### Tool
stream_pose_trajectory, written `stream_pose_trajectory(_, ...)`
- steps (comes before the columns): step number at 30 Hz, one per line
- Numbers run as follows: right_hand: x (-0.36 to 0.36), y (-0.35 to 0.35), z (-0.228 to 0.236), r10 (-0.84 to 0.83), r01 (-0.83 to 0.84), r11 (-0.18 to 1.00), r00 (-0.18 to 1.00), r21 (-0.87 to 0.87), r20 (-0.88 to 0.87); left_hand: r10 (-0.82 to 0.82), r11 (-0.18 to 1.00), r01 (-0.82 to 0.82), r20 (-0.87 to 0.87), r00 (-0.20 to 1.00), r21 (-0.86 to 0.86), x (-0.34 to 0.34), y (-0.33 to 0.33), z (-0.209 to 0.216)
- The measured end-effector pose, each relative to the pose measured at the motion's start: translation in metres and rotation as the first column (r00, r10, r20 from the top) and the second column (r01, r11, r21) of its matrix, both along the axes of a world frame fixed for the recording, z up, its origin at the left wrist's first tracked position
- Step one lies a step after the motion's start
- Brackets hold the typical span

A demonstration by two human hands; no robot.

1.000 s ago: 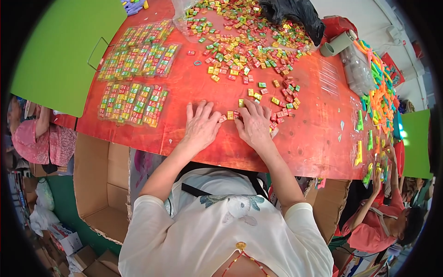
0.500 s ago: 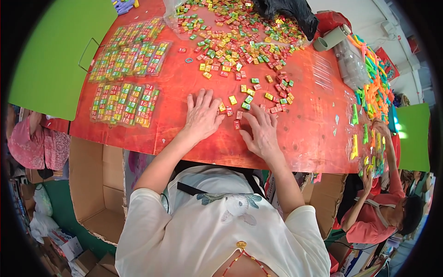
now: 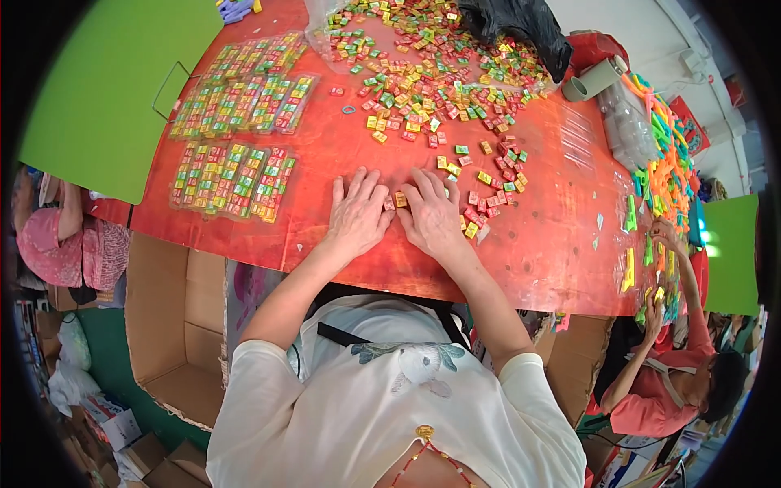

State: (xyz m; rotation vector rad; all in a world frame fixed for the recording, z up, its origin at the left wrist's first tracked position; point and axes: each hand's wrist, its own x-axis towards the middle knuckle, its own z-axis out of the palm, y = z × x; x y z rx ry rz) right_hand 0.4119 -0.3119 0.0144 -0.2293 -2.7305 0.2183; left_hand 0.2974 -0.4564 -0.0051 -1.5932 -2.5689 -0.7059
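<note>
My left hand lies palm down on the red table, fingers stretched out. Close beside it rests my right hand, also palm down with its fingers extended. Between the two hands sits a yellow little box, with a red one partly hidden at my left thumb. To the right of my right hand are several loose red and yellow little boxes. Further off spreads a large heap of small red, yellow and green boxes. Whatever lies under my palms is hidden.
Clear packs filled with the little boxes stand in rows at left. A black plastic bag and a grey-green cup are at the back. On the right, a co-worker's hands are among colourful plastic pieces. An opened cardboard box stands below the table.
My right hand has moved left, close to my left hand, and a few little boxes between them have shifted. The whole view has moved slightly.
</note>
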Motion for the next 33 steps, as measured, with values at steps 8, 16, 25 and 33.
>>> stream_pose_trajectory(8, 0.015, 0.012, -0.001, -0.039, 0.036, 0.997, 0.998, -0.068, -0.042, 0.006, 1.000, -0.006, 0.020, 1.000, 0.026, 0.003, 0.009, 0.005)
stream_pose_trajectory(16, 0.012, 0.005, -0.003, -0.016, 0.009, 0.996, 0.996, -0.084, -0.083, -0.041, 0.999, 0.041, 0.002, 0.999, 0.033, 0.006, 0.002, 0.001)
stream_pose_trajectory(25, -0.004, 0.032, 0.009, -0.110, 0.109, 0.994, 0.993, 0.017, 0.035, 0.002, 0.999, -0.002, -0.008, 1.000, -0.051, 0.008, 0.019, 0.001)
stream_pose_trajectory(33, 0.018, 0.018, 0.008, -0.080, 0.071, 0.990, 0.995, -0.124, -0.065, -0.003, 1.000, 0.003, 0.018, 1.000, 0.014, 0.009, 0.019, 0.006)
